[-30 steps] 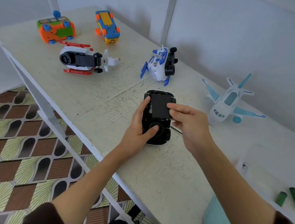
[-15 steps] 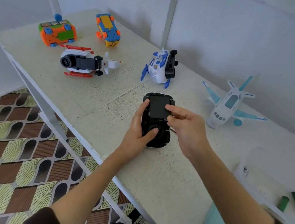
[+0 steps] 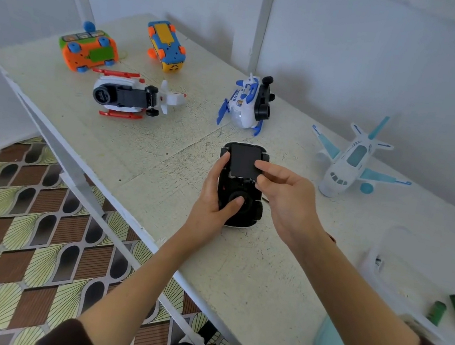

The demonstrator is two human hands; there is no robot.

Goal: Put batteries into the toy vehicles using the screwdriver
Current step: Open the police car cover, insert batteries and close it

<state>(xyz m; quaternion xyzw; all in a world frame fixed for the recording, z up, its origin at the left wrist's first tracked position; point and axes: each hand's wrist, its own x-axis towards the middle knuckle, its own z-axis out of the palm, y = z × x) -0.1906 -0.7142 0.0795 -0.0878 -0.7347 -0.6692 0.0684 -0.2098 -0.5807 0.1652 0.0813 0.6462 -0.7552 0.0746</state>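
Head view: a black toy car (image 3: 240,186) is seen lying upside down on the pale surface (image 3: 163,155), its long axis running away from the person. It is gripped along its left side by the left hand (image 3: 214,197), thumb curled onto the underside. The battery cover (image 3: 244,161) at the far end is pinched by the right hand (image 3: 282,195) — the nearer hand to it. Two green batteries (image 3: 449,312) are seen well apart, to the right. No screwdriver can be made out.

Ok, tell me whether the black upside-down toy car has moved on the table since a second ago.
No. The black toy car keeps the same spot relative to the white and light-blue toy plane; only the view shifted.
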